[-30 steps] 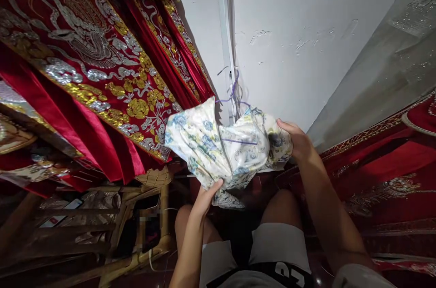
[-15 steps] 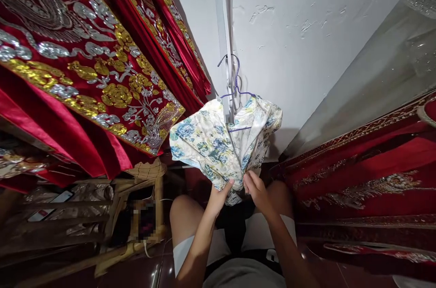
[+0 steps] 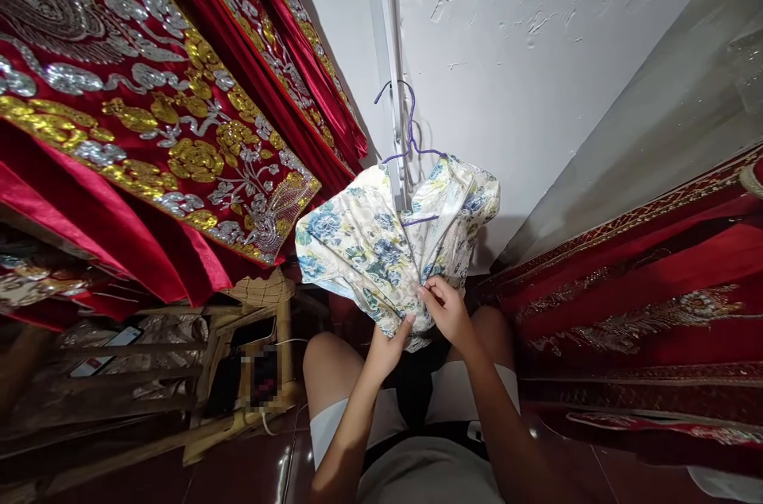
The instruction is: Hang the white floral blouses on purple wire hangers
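A white garment with blue and yellow flowers point(image 3: 369, 250) hangs on a purple wire hanger point(image 3: 410, 134) hooked over a pale upright rail point(image 3: 390, 51) at the white wall. My left hand point(image 3: 387, 345) grips the garment's lower edge from below, thumb up on the cloth. My right hand point(image 3: 444, 309) pinches the front opening of the garment just beside the left hand. Both hands sit close together above my knees.
Red garments with gold and silver embroidery point(image 3: 149, 114) hang close on the left, and more red embroidered cloth point(image 3: 644, 289) lies on the right. A wooden chair frame point(image 3: 238, 377) stands at lower left. A grey panel point(image 3: 685, 98) leans at right.
The right hand left the garment's right side and came down to the front opening beside the left hand. The garment now hangs straighter, with the hanger hook showing over the rail.
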A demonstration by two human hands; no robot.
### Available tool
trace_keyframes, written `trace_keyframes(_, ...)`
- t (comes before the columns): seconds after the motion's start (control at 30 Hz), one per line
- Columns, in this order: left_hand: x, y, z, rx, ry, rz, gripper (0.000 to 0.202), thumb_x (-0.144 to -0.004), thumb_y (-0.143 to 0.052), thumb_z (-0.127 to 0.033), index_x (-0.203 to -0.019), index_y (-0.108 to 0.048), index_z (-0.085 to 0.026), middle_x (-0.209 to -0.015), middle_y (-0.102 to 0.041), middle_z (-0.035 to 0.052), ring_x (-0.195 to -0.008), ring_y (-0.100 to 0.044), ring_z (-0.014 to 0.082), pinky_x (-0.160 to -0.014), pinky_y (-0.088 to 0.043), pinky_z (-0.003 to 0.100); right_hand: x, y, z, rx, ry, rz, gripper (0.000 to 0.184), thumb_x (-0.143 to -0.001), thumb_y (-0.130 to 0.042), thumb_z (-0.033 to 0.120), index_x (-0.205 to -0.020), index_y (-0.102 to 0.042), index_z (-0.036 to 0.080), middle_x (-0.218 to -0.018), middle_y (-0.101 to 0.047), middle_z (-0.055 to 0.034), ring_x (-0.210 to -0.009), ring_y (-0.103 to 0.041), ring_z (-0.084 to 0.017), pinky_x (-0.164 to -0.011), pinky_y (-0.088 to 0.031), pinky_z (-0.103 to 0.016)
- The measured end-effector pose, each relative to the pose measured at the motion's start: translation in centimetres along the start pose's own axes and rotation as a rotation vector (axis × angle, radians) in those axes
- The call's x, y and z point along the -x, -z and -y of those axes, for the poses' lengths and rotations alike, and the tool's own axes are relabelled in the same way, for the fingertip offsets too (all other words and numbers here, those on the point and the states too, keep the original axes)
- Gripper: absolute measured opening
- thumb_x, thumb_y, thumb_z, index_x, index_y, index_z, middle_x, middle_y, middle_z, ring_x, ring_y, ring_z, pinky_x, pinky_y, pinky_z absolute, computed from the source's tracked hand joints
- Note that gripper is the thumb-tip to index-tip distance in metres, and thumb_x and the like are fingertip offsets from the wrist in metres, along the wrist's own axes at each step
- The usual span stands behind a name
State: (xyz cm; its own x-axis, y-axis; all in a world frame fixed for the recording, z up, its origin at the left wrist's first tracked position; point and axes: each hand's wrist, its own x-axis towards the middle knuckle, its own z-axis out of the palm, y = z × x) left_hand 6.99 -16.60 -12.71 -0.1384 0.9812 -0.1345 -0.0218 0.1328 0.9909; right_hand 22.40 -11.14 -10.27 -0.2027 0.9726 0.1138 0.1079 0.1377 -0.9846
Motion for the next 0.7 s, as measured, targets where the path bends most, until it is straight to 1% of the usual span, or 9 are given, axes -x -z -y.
trace_keyframes(0.2, 0.0, -0.4, -0.2, 0.015, 0.007, 0.012, 0.069, -0.076, -0.077, -0.059, -0.128, -0.066, -0.014, -0.142, -0.063, 0.0192, -0.140, -0.052, 0.0350, -0.122, -0.034, 0.048, -0.3, 0.5, 1.0, -0.010, -0.023, -0.032, 0.036, -0.095, -0.056, 0.043, -0.070, -0.040, 0.023, -0.061, -0.033, 0.0059, -0.057, -0.034, -0.012, -0.057, -0.027, -0.028)
trace_keyframes(0.37, -0.3, 0.2, 0.7, 0.012, -0.014, -0.043, 0.056, -0.075, -0.078, -0.057, -0.112, -0.071, -0.015, -0.120, -0.073, 0.0163, -0.128, -0.061, 0.0341, -0.115, -0.041, 0.046, -0.6, -0.4, 1.2, -0.216, -0.125, -0.128, 0.035, -0.084, -0.057, 0.039, -0.060, -0.037, 0.024, -0.053, -0.033, 0.0064, -0.049, -0.032, -0.011, -0.050, -0.025, -0.027)
trace_keyframes(0.4, -0.5, 0.5, 0.9, 0.004, -0.029, -0.122, 0.054, -0.075, -0.078, -0.057, -0.107, -0.071, -0.015, -0.115, -0.074, 0.0156, -0.123, -0.064, 0.0343, -0.112, -0.044, 0.046, -0.6, -0.5, 1.3, -0.270, -0.151, -0.146, 0.034, -0.082, -0.057, 0.039, -0.058, -0.038, 0.024, -0.050, -0.034, 0.0063, -0.047, -0.032, -0.010, -0.049, -0.025, -0.027)
trace_keyframes(0.47, -0.8, 1.2, 1.4, -0.007, -0.108, -0.400, 0.052, -0.077, -0.076, -0.058, -0.105, -0.067, -0.015, -0.110, -0.072, 0.0141, -0.114, -0.066, 0.0327, -0.106, -0.048, 0.046, -0.4, -0.8, 1.6, -0.355, -0.202, -0.148, 0.032, -0.078, -0.057, 0.039, -0.055, -0.040, 0.024, -0.047, -0.037, 0.0055, -0.044, -0.034, -0.010, -0.047, -0.026, -0.027)
trace_keyframes(0.53, -1.0, 1.5, 1.8, -0.042, -0.253, -0.700, 0.051, -0.083, -0.072, -0.055, -0.115, -0.061, -0.017, -0.121, -0.066, 0.0142, -0.118, -0.062, 0.0300, -0.106, -0.047, 0.044, -0.3, -1.0, 2.0, -0.408, -0.268, -0.110, 0.030, -0.075, -0.058, 0.040, -0.053, -0.044, 0.023, -0.044, -0.040, 0.0046, -0.042, -0.034, -0.010, -0.045, -0.025, -0.027)
trace_keyframes(0.57, -1.0, 1.4, 1.9, -0.079, -0.336, -0.780, 0.050, -0.085, -0.070, -0.052, -0.120, -0.058, -0.019, -0.127, -0.062, 0.0144, -0.122, -0.059, 0.0288, -0.108, -0.045, 0.044, -0.2, -1.1, 2.2, -0.421, -0.303, -0.091, 0.029, -0.074, -0.058, 0.041, -0.053, -0.047, 0.023, -0.043, -0.041, 0.0043, -0.041, -0.034, -0.010, -0.045, -0.024, -0.026)
trace_keyframes(0.6, -1.0, 1.2, 1.9, -0.127, -0.406, -0.773, 0.047, -0.088, -0.069, -0.048, -0.123, -0.056, -0.020, -0.130, -0.059, 0.0143, -0.125, -0.057, 0.0278, -0.110, -0.043, 0.043, -0.2, -1.1, 2.4, -0.424, -0.333, -0.074, 0.028, -0.073, -0.059, 0.041, -0.054, -0.051, 0.022, -0.042, -0.042, 0.0039, -0.041, -0.035, -0.010, -0.044, -0.025, -0.026)
trace_keyframes(0.63, -1.1, 0.8, 1.8, -0.178, -0.448, -0.683, 0.044, -0.089, -0.069, -0.044, -0.124, -0.055, -0.021, -0.131, -0.058, 0.0140, -0.126, -0.056, 0.0273, -0.111, -0.042, 0.043, -0.1, -1.2, 2.5, -0.420, -0.354, -0.062, 0.028, -0.073, -0.060, 0.042, -0.056, -0.053, 0.021, -0.042, -0.044, 0.0035, -0.040, -0.036, -0.010, -0.044, -0.025, -0.026)
trace_keyframes(0.7, -1.4, -0.4, 1.5, -0.248, -0.459, -0.384, 0.037, -0.092, -0.066, -0.039, -0.122, -0.058, -0.021, -0.124, -0.062, 0.0129, -0.120, -0.059, 0.0268, -0.107, -0.045, 0.042, 0.0, -1.4, 2.8, -0.393, -0.356, -0.021, 0.029, -0.073, -0.062, 0.043, -0.057, -0.057, 0.020, -0.042, -0.048, 0.0021, -0.041, -0.039, -0.011, -0.044, -0.028, -0.026)
